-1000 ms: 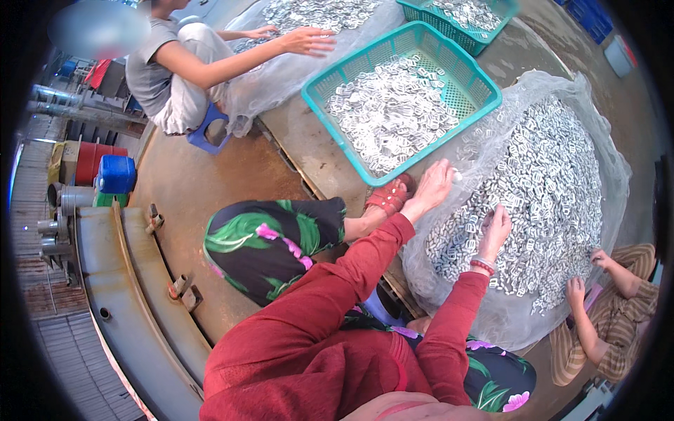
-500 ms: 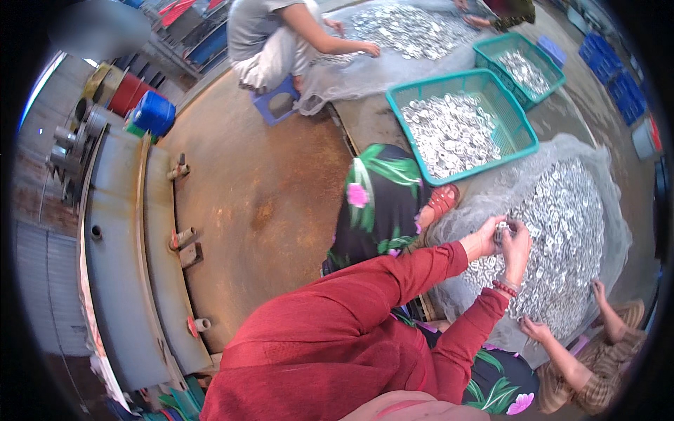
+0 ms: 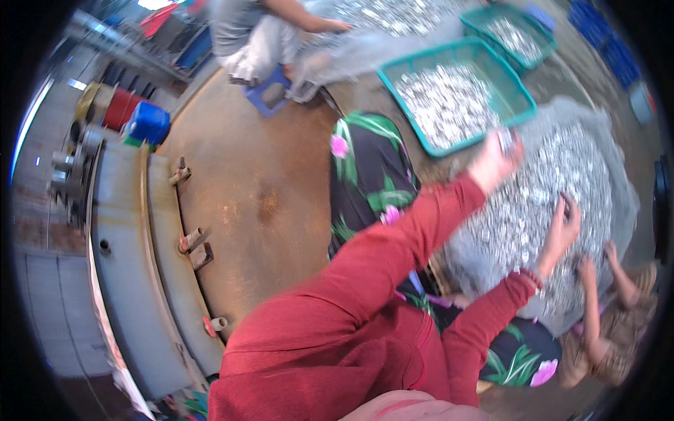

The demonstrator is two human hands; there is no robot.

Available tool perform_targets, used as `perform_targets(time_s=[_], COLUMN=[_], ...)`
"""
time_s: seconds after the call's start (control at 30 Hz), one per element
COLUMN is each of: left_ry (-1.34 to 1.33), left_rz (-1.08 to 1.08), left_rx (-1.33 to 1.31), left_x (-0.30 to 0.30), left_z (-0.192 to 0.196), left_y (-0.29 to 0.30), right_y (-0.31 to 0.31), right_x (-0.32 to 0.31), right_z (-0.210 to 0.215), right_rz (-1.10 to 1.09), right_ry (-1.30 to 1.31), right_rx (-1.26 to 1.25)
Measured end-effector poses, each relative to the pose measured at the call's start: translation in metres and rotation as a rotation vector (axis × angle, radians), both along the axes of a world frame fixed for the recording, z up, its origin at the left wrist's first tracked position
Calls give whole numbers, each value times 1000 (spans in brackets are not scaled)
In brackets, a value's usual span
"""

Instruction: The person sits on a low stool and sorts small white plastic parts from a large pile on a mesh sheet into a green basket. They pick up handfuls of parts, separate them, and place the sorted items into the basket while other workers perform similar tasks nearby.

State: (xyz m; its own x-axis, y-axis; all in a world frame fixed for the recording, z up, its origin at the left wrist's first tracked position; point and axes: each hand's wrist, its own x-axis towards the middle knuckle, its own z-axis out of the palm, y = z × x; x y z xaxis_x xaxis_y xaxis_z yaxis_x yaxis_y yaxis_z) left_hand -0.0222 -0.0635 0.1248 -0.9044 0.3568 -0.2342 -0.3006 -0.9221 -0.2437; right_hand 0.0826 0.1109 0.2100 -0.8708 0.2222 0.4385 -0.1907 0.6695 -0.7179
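Observation:
My left hand, on a red sleeve, is lifted off the heap and reaches toward the near teal basket. Its fingers are closed around what looks like a handful of small silver pieces, blurred by motion. My right hand lies on the big heap of silver pieces, which is spread on a clear plastic sheet. Its fingers curl into the heap, and the grip is too blurred to read. The basket is partly filled with the same pieces. My knees in flowered black cloth are beside the heap.
Another person's hands work the heap at the lower right. A person on a blue stool sorts another heap at the top. A second teal basket stands farther back. Blue and red containers and a grey curved metal rim are on the left.
My hands were together on the heap. The left one has since lifted up toward the teal basket, while the right stays on the heap. The view has swung slightly.

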Motion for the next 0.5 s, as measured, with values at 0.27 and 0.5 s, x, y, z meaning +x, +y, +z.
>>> perform_targets(time_s=[0.27,0.5], left_ry=[72,128], left_rz=[408,2], left_rx=[-1161,-3044], left_x=[-172,-188], left_z=[67,-18], left_y=[-157,-185], right_y=[40,58], right_x=[7,10], right_z=[-34,-69], right_rz=[-155,-256], right_ry=[-96,-265], right_rx=[-119,40])
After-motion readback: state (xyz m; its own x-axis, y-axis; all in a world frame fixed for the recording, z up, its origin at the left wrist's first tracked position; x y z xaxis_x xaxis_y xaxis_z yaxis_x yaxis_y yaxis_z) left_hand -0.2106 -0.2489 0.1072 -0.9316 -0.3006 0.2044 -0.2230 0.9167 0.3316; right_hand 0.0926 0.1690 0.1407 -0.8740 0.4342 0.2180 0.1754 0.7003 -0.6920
